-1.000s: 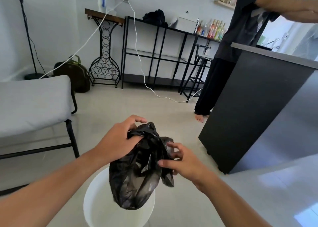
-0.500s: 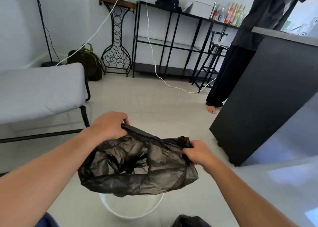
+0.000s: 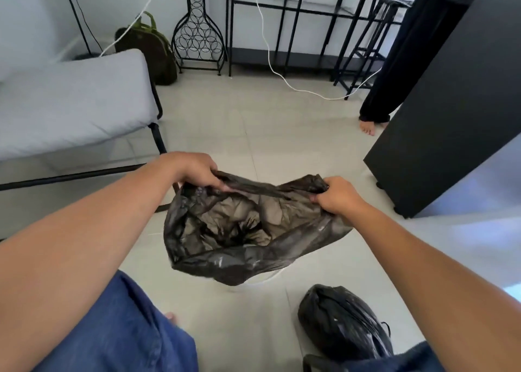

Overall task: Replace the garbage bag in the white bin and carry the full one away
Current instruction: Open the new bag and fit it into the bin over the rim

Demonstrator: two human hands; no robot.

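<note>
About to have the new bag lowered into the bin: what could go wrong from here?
The open bag hides nearly all of the white bin, so it may miss the rim. The left hand and right hand grip only its far edge; the near edge sags and may fold in. The full bag lies close by the feet, a tripping risk.
</note>
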